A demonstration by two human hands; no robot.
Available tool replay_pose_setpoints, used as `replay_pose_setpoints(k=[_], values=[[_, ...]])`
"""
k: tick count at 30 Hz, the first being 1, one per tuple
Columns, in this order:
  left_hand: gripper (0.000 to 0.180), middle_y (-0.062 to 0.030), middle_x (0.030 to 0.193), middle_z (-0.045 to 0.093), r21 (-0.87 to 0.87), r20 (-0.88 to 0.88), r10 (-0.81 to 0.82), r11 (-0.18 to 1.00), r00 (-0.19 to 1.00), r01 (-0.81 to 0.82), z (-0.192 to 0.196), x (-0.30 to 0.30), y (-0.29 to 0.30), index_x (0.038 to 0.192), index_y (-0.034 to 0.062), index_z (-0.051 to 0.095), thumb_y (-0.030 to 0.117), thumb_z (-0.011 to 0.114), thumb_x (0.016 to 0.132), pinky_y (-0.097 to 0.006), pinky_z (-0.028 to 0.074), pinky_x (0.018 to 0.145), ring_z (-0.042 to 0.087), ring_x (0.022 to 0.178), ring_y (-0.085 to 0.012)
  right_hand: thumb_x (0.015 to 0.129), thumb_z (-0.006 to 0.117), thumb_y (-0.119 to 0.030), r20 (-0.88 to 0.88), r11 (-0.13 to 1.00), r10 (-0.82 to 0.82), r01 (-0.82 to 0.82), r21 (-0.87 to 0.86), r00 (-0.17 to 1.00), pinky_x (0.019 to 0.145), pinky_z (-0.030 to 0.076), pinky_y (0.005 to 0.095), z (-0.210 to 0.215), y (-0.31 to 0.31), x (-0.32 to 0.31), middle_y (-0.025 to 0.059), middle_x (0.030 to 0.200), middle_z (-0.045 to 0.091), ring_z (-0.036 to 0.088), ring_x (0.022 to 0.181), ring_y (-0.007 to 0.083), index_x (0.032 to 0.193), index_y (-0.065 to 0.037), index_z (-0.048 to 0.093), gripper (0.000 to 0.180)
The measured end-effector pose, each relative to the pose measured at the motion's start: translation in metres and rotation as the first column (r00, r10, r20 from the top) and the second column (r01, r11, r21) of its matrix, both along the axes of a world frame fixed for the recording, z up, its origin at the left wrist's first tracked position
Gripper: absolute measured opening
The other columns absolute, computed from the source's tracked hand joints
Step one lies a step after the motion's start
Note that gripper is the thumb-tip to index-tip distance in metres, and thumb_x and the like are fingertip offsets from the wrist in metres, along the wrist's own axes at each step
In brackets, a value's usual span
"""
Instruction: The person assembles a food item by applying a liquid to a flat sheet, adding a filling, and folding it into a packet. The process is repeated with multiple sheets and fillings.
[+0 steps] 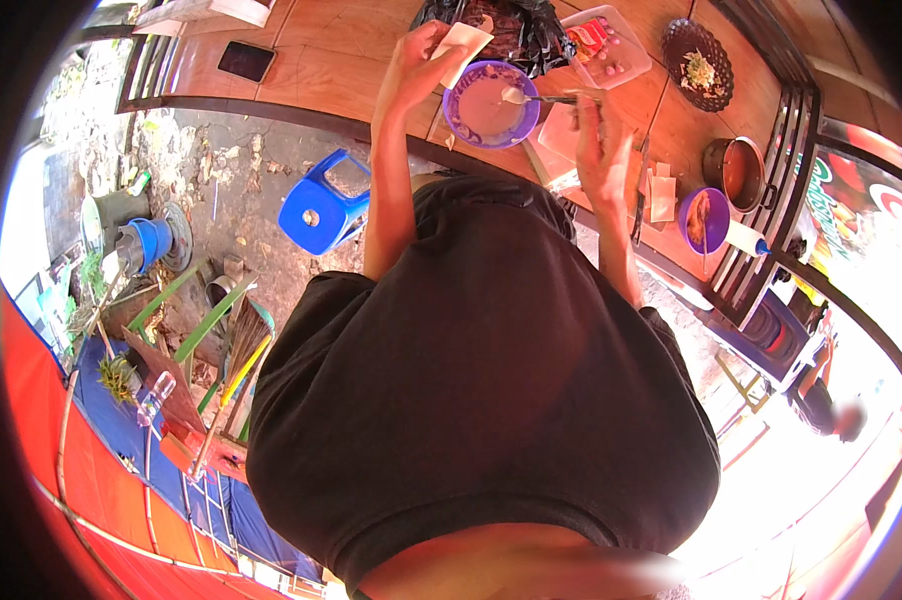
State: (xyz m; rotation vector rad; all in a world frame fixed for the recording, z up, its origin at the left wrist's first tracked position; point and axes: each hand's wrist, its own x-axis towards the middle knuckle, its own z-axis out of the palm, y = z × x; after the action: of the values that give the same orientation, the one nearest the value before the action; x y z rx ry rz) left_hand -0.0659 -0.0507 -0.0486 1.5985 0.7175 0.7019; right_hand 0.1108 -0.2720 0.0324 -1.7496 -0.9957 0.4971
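Note:
My left hand (411,68) pinches a pale, flat rectangular piece (464,48) above the far left rim of a purple bowl (532,128). Pale, creamy liquid (483,108) fills part of that bowl. With my right hand (601,150) I hold a spoon (553,99) by its handle; its head, bearing something pale, is over the bowl's right side. Beneath and beside the right hand lie pale, flat sheets (559,132), partly covered by it.
Beyond the bowl are a black plastic bag (546,40) and a clear tray (626,62) with a red packet. Farther right stand a dark plate (677,42) of shredded food, a brown pot (716,160) and a smaller purple bowl (688,222). A blue stool (306,212) stands left below the table.

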Motion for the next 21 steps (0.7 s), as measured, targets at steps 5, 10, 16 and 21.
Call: replay_pose_setpoints(k=[5, 10, 16, 21], values=[[0.024, -0.0052, 0.097, 0.073, -0.089, -0.033, -0.013, 0.996, 0.999, 0.01, -0.001, 0.004, -0.002, 0.109, -0.0014, 0.069, 0.016, 0.075, 0.094, -0.027, 0.051, 0.076, 0.065, 0.09, -0.0088, 0.11, 0.049, -0.012, -0.067, 0.993, -0.039, 0.046, 0.109, 0.997, 0.066, 0.044, 0.0261, 0.014, 0.0, 0.01, 0.0037, 0.078, 0.061, 0.053, 0.071, 0.0097, 0.115, 0.002, 0.069, 0.025], [0.029, -0.0076, 0.104, 0.075, -0.248, -0.042, -0.043, 0.968, 0.998, 0.031, 0.001, 0.005, -0.007, 0.114, -0.0021, 0.069, 0.017, 0.076, 0.094, -0.029, 0.053, 0.081, 0.067, 0.093, -0.0107, 0.11, 0.051, -0.013, -0.023, 0.973, -0.077, 0.08, 0.214, 0.997, 0.062, 0.044, 0.0265, 0.019, 0.011, 0.014, 0.0048, 0.078, 0.063, 0.053, 0.068, 0.0096, 0.119, 0.002, 0.067, 0.024], [0.033, -0.0075, 0.107, 0.075, -0.202, -0.078, -0.168, 0.968, 0.983, 0.149, 0.008, 0.009, -0.012, 0.121, -0.0036, 0.069, 0.015, 0.076, 0.095, -0.029, 0.054, 0.082, 0.068, 0.094, -0.0103, 0.109, 0.053, -0.012, 0.011, 0.964, -0.093, 0.087, 0.251, 0.996, 0.06, 0.045, 0.0285, 0.035, 0.023, 0.015, 0.0071, 0.076, 0.065, 0.055, 0.065, 0.0109, 0.118, 0.002, 0.066, 0.022], [0.032, -0.0043, 0.102, 0.074, -0.224, -0.075, -0.269, 0.943, 0.96, 0.247, 0.009, 0.015, -0.015, 0.121, -0.004, 0.069, 0.014, 0.075, 0.095, -0.027, 0.052, 0.082, 0.065, 0.092, -0.0077, 0.109, 0.052, -0.012, 0.016, 0.953, -0.066, 0.058, 0.296, 0.998, 0.06, 0.046, 0.028, 0.029, 0.035, 0.015, 0.0068, 0.076, 0.065, 0.056, 0.065, 0.0107, 0.113, 0.001, 0.067, 0.02]])
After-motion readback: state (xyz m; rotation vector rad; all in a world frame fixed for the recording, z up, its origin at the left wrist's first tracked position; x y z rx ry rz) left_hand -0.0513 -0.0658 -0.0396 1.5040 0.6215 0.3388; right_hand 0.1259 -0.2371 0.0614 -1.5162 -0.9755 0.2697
